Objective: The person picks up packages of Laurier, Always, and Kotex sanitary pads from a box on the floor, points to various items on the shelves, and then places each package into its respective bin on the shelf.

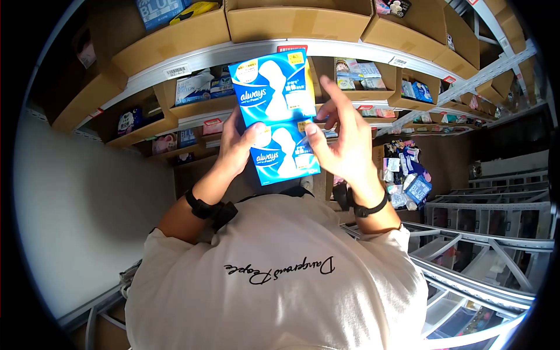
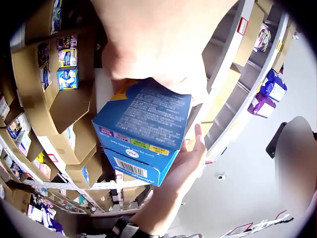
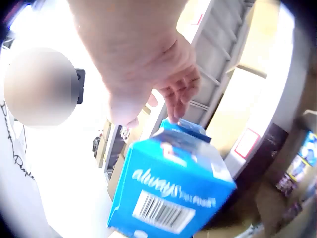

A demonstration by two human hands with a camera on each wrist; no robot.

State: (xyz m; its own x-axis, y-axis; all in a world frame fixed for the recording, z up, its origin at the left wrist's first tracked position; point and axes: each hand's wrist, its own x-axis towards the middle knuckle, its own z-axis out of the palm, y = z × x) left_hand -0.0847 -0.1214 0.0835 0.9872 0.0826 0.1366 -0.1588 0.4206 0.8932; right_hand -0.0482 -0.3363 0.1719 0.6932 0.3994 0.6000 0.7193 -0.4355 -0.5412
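Two blue Always sanitary pad boxes are held up in front of the chest, the upper box (image 1: 251, 105) directly above the lower box (image 1: 269, 166). My left hand (image 1: 236, 146) grips them at the left edge where they meet, its thumb on the front. On the other side my right hand (image 1: 349, 140) has its thumb at the boxes' right edge and its fingers loosely extended. Right fingertips touch a blue box in the right wrist view, behind a box end (image 3: 168, 193) with a barcode. Small print covers a box side (image 2: 148, 114) in the left wrist view.
Shelves ahead carry cardboard bins (image 1: 297, 23) of packaged goods. A pile of packages (image 1: 408, 175) lies to the right, beside metal racking (image 1: 496, 239). At the left stands a white wall (image 1: 87, 192). Another bin (image 2: 74, 109) holds similar boxes.
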